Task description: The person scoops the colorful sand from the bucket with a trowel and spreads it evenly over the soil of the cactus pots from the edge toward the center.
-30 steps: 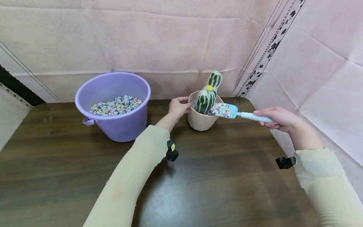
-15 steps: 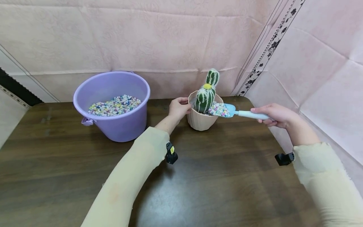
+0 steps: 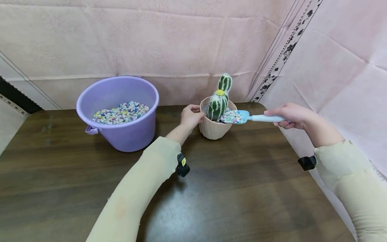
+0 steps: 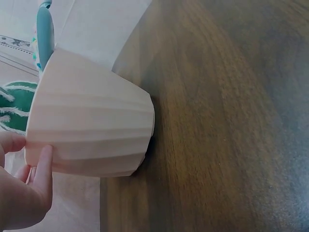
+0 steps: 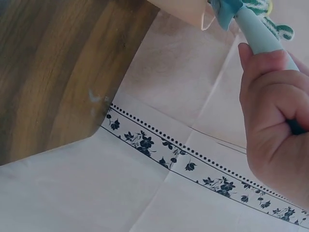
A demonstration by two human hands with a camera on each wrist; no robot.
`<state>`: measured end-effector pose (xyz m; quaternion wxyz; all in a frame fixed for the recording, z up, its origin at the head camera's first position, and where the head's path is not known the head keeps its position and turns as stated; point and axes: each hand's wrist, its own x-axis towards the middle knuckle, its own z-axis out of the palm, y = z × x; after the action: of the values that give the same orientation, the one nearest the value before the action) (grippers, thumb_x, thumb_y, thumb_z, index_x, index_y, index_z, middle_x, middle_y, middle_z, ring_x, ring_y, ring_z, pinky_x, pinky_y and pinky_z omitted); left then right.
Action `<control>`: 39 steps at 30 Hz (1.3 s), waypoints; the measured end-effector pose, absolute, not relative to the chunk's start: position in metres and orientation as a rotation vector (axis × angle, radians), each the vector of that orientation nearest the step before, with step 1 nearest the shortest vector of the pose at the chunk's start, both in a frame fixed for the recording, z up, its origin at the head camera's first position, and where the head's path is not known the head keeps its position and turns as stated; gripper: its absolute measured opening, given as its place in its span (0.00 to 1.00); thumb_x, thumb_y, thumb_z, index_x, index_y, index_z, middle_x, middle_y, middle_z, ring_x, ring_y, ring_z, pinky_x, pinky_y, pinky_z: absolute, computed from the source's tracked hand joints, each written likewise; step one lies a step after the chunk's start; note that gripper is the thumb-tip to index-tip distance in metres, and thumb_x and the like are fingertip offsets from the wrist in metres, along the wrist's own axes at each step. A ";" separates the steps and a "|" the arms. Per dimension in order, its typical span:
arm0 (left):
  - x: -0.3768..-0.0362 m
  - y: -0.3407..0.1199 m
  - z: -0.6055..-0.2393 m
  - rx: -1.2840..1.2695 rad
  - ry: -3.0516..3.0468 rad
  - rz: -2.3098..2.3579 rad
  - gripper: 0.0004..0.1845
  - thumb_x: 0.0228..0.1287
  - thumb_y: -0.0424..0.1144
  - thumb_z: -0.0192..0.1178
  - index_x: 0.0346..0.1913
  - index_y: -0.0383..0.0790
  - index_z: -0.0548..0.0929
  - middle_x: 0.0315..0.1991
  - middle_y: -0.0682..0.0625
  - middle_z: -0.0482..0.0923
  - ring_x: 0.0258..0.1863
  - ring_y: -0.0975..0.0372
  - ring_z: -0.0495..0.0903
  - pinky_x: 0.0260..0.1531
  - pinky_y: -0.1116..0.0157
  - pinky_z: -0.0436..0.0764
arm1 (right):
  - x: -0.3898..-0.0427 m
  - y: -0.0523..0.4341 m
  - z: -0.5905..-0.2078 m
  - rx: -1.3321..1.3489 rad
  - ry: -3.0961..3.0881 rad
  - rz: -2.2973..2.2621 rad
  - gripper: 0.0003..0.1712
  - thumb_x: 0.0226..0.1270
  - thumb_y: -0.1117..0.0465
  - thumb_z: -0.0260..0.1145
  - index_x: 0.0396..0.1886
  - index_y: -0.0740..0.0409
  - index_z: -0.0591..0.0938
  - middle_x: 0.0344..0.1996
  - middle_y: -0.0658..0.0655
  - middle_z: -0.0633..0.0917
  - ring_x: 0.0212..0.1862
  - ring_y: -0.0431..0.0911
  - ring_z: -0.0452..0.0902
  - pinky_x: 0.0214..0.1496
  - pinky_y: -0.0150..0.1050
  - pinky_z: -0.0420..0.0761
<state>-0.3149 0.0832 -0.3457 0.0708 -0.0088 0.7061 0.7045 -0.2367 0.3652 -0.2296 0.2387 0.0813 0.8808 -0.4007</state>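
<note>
A plush-looking green and white cactus (image 3: 217, 107) with a yellow flower stands in a beige ribbed flower pot (image 3: 213, 130). My left hand (image 3: 191, 117) pinches the pot's left rim, thumb and fingers on either side of the wall, as the left wrist view shows up close (image 4: 29, 188). The light blue trowel (image 3: 266, 118) is in my right hand (image 3: 292, 116), which grips its handle. Its blade, heaped with small multicoloured pebbles (image 3: 232, 116), reaches over the pot's right rim beside the cactus. In the right wrist view, fingers curl round the handle (image 5: 263, 34).
A purple bucket (image 3: 133, 136) partly filled with the same pebbles (image 3: 121, 113) stands left of the pot. Both rest near the back edge of a dark wooden table (image 3: 217, 195). Pale pink cloth (image 3: 169, 40) hangs behind and to the right.
The trowel has moved slightly left and up, its loaded blade further over the pot beside the cactus. My left hand keeps its hold on the rim.
</note>
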 end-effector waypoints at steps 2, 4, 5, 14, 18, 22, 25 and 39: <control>-0.314 0.083 -0.346 -0.027 2.124 2.121 0.22 0.57 0.26 0.57 0.57 0.29 0.73 0.55 0.36 0.75 0.46 0.51 0.80 0.45 0.60 0.84 | -0.237 0.364 -0.229 0.220 2.405 -1.096 0.18 0.70 0.51 0.53 0.35 0.64 0.74 0.16 0.48 0.74 0.13 0.33 0.55 0.15 0.24 0.56; -0.314 0.084 -0.346 -0.027 2.124 2.124 0.22 0.56 0.25 0.57 0.57 0.29 0.73 0.55 0.36 0.74 0.45 0.51 0.80 0.45 0.60 0.84 | -0.237 0.363 -0.229 0.223 2.400 -1.098 0.18 0.70 0.51 0.54 0.36 0.64 0.74 0.16 0.48 0.74 0.13 0.33 0.55 0.15 0.24 0.55; -0.313 0.084 -0.347 -0.029 2.125 2.124 0.22 0.56 0.25 0.57 0.56 0.29 0.73 0.55 0.36 0.74 0.45 0.51 0.80 0.45 0.60 0.84 | -0.237 0.362 -0.228 0.226 2.395 -1.101 0.18 0.70 0.51 0.54 0.36 0.64 0.74 0.16 0.48 0.74 0.13 0.33 0.55 0.15 0.24 0.55; -0.311 0.085 -0.346 -0.037 2.123 2.104 0.23 0.57 0.26 0.57 0.57 0.29 0.72 0.55 0.37 0.74 0.45 0.52 0.80 0.46 0.60 0.84 | -0.239 0.361 -0.225 0.241 2.422 -1.015 0.19 0.70 0.49 0.54 0.35 0.62 0.75 0.15 0.47 0.75 0.14 0.33 0.57 0.16 0.24 0.58; -0.308 0.085 -0.343 -0.065 2.117 2.112 0.22 0.56 0.25 0.57 0.56 0.30 0.72 0.55 0.36 0.74 0.45 0.52 0.80 0.46 0.60 0.83 | -0.240 0.356 -0.222 0.230 2.431 -0.995 0.19 0.69 0.48 0.55 0.34 0.61 0.75 0.15 0.47 0.75 0.14 0.33 0.57 0.16 0.24 0.58; -0.306 0.087 -0.341 -0.095 2.124 2.100 0.23 0.56 0.25 0.57 0.57 0.30 0.71 0.55 0.37 0.74 0.45 0.52 0.80 0.46 0.60 0.83 | -0.240 0.354 -0.219 0.238 2.428 -1.012 0.19 0.69 0.49 0.54 0.36 0.63 0.74 0.16 0.48 0.74 0.14 0.33 0.57 0.16 0.24 0.58; -0.304 0.089 -0.341 -0.115 2.139 2.083 0.24 0.56 0.25 0.57 0.58 0.31 0.69 0.54 0.37 0.73 0.44 0.53 0.79 0.46 0.61 0.83 | -0.239 0.354 -0.219 0.247 2.416 -1.036 0.20 0.70 0.50 0.54 0.40 0.65 0.73 0.16 0.48 0.74 0.14 0.33 0.57 0.16 0.23 0.58; -0.294 0.091 -0.338 -0.152 2.311 1.935 0.22 0.61 0.33 0.56 0.59 0.34 0.71 0.53 0.40 0.76 0.48 0.56 0.77 0.48 0.62 0.82 | -0.237 0.345 -0.212 0.227 2.460 -0.924 0.21 0.70 0.48 0.53 0.38 0.65 0.72 0.14 0.47 0.74 0.14 0.33 0.57 0.16 0.23 0.58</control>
<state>-0.2944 0.0913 -0.3379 0.0616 -0.0504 0.7643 0.6399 -0.2368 0.3446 -0.2121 0.2494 0.0832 0.9032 -0.3394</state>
